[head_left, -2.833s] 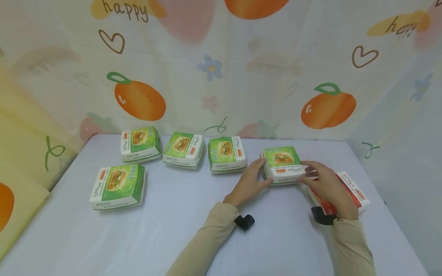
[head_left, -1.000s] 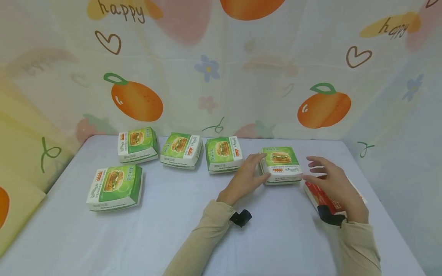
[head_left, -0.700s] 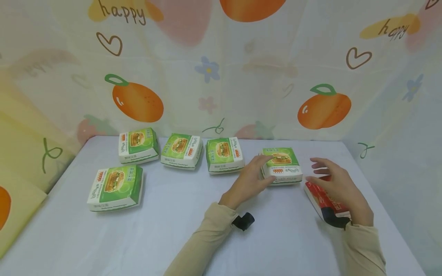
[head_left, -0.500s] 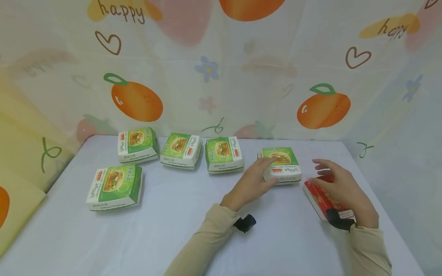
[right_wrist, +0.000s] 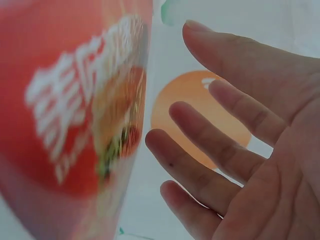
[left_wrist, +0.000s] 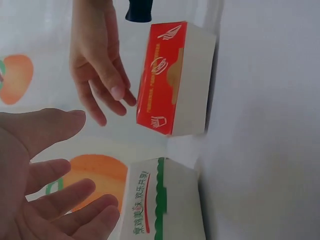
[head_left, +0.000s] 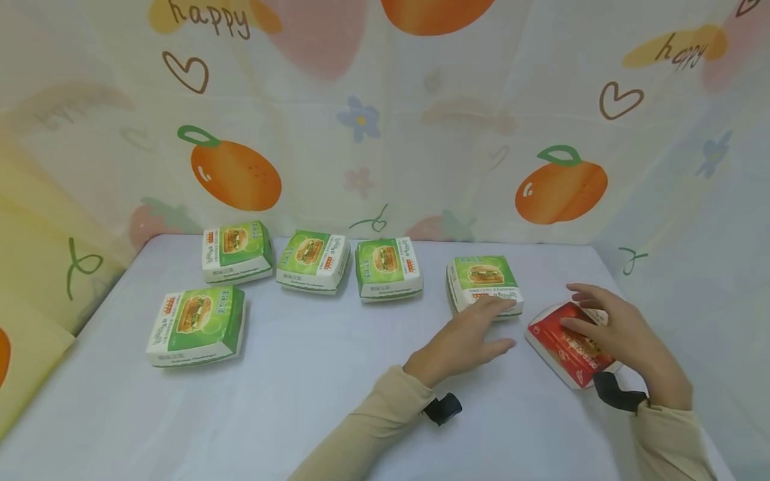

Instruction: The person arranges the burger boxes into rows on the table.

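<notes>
A red burger box (head_left: pixel 565 344) lies turned at an angle at the right of the table. Over its right side hovers my right hand (head_left: pixel 628 334), fingers spread and apart from the lid in the right wrist view, where the red box (right_wrist: pixel 65 110) fills the left side. My left hand (head_left: pixel 460 341) is loosely extended in front of a green-and-white burger box (head_left: pixel 484 277), overlapping its near edge in the head view. In the left wrist view, that hand (left_wrist: pixel 55 190) holds nothing, with the green-trimmed box (left_wrist: pixel 175 205) beside its fingers and the red box beyond.
Three green burger boxes stand along the back: a left one (head_left: pixel 237 254), a middle one (head_left: pixel 313 262) and a right one (head_left: pixel 389 269). Another green box (head_left: pixel 197 327) sits nearer at the left. A printed curtain (head_left: pixel 421 133) hangs behind the white table (head_left: pixel 289 414).
Both hands have let go of the rightmost green box, which stays on the table. The right hand has moved right over the red box; the left hand has drawn back toward the near side and right.
</notes>
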Action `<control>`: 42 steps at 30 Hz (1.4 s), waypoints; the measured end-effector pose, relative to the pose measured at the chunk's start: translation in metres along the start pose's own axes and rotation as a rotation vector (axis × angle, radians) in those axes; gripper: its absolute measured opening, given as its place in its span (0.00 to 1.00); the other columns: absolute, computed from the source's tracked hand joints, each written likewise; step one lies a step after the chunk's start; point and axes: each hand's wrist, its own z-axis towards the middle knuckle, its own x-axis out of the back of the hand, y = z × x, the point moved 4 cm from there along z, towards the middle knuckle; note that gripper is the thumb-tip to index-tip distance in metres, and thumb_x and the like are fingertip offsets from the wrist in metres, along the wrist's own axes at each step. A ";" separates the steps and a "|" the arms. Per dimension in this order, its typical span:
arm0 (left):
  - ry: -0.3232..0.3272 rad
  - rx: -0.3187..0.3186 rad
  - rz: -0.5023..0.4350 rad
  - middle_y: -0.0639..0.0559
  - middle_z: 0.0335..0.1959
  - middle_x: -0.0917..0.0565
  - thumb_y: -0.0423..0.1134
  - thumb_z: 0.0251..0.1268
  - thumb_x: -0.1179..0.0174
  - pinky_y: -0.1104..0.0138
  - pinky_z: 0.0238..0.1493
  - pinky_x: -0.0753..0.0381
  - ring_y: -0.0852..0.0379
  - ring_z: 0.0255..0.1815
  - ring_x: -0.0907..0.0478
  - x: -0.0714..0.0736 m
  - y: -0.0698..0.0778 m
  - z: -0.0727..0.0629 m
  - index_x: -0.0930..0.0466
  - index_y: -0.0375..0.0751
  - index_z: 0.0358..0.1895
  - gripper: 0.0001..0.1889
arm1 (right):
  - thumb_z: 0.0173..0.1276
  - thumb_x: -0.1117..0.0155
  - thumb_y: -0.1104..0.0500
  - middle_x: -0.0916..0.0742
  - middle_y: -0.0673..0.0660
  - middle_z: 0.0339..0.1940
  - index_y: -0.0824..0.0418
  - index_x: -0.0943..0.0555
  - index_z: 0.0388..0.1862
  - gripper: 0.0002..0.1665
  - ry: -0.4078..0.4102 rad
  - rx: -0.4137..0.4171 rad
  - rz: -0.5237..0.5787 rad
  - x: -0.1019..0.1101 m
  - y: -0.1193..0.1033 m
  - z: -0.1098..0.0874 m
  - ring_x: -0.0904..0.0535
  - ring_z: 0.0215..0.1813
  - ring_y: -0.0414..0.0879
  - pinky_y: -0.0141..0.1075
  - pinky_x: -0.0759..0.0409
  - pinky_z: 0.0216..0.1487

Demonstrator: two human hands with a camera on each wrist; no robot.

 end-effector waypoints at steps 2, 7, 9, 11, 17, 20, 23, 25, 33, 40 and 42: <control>-0.007 -0.003 0.008 0.54 0.72 0.30 0.46 0.71 0.39 0.71 0.69 0.29 0.61 0.72 0.33 -0.003 0.001 0.002 0.37 0.49 0.75 0.32 | 0.68 0.34 0.44 0.24 0.75 0.64 0.63 0.37 0.74 0.44 -0.003 -0.011 0.002 0.001 0.003 -0.001 0.32 0.65 0.72 0.67 0.22 0.54; -0.016 -0.004 0.017 0.55 0.71 0.30 0.46 0.70 0.39 0.72 0.67 0.28 0.62 0.70 0.30 -0.010 0.001 0.007 0.37 0.50 0.74 0.31 | 0.68 0.34 0.43 0.27 0.77 0.66 0.65 0.38 0.74 0.45 -0.003 0.001 -0.012 0.005 0.012 -0.006 0.36 0.66 0.74 0.73 0.29 0.55; -0.030 0.011 0.009 0.56 0.72 0.30 0.47 0.70 0.39 0.72 0.68 0.28 0.63 0.71 0.31 -0.015 0.001 0.009 0.37 0.51 0.74 0.31 | 0.68 0.34 0.44 0.28 0.77 0.67 0.66 0.38 0.74 0.45 -0.008 -0.004 -0.024 0.006 0.015 -0.008 0.37 0.66 0.75 0.75 0.32 0.56; -0.050 0.025 0.000 0.56 0.73 0.31 0.47 0.70 0.39 0.71 0.69 0.29 0.63 0.73 0.33 -0.020 0.001 0.011 0.37 0.51 0.75 0.32 | 0.68 0.34 0.44 0.30 0.78 0.68 0.66 0.39 0.74 0.45 -0.020 -0.026 -0.028 0.006 0.018 -0.010 0.38 0.66 0.76 0.75 0.32 0.56; -0.079 0.046 0.018 0.57 0.75 0.34 0.49 0.69 0.38 0.70 0.72 0.33 0.62 0.76 0.38 -0.033 0.002 0.021 0.38 0.52 0.75 0.33 | 0.69 0.36 0.41 0.36 0.79 0.71 0.66 0.45 0.77 0.50 -0.060 -0.093 -0.018 0.007 0.032 -0.014 0.41 0.65 0.79 0.75 0.31 0.54; -0.090 0.058 0.020 0.58 0.75 0.33 0.50 0.69 0.38 0.70 0.72 0.32 0.62 0.76 0.38 -0.040 0.002 0.026 0.38 0.52 0.75 0.34 | 0.69 0.39 0.38 0.39 0.80 0.72 0.66 0.47 0.78 0.52 -0.080 -0.133 -0.010 0.009 0.040 -0.017 0.43 0.65 0.79 0.75 0.30 0.53; -0.109 0.071 0.030 0.57 0.75 0.34 0.51 0.68 0.37 0.69 0.71 0.31 0.62 0.76 0.38 -0.047 0.002 0.030 0.39 0.52 0.76 0.35 | 0.70 0.40 0.37 0.40 0.82 0.72 0.67 0.48 0.78 0.53 -0.103 -0.163 -0.003 0.011 0.048 -0.020 0.43 0.65 0.80 0.75 0.29 0.52; -0.122 0.081 0.044 0.57 0.75 0.34 0.52 0.68 0.37 0.69 0.71 0.30 0.61 0.76 0.38 -0.052 0.002 0.032 0.40 0.52 0.76 0.36 | 0.70 0.41 0.37 0.41 0.82 0.72 0.68 0.49 0.78 0.53 -0.119 -0.177 0.002 0.011 0.052 -0.021 0.43 0.65 0.80 0.75 0.29 0.51; -0.143 0.103 0.073 0.60 0.74 0.33 0.54 0.68 0.38 0.72 0.70 0.31 0.64 0.74 0.36 -0.065 0.003 0.040 0.44 0.52 0.78 0.39 | 0.73 0.42 0.41 0.37 0.83 0.69 0.74 0.47 0.75 0.49 -0.153 -0.165 0.017 0.009 0.057 -0.022 0.37 0.63 0.81 0.69 0.22 0.50; -0.142 0.109 0.087 0.60 0.73 0.33 0.56 0.66 0.37 0.73 0.68 0.29 0.65 0.72 0.34 -0.068 0.006 0.040 0.45 0.55 0.78 0.40 | 0.73 0.43 0.40 0.35 0.85 0.67 0.78 0.43 0.72 0.49 -0.172 -0.191 -0.002 0.009 0.059 -0.024 0.34 0.62 0.81 0.64 0.19 0.49; -0.141 0.102 0.086 0.60 0.73 0.34 0.57 0.66 0.38 0.73 0.68 0.29 0.65 0.73 0.35 -0.068 0.005 0.039 0.46 0.55 0.78 0.41 | 0.73 0.42 0.39 0.35 0.85 0.66 0.78 0.42 0.72 0.49 -0.167 -0.188 -0.015 0.009 0.060 -0.026 0.33 0.62 0.81 0.64 0.19 0.48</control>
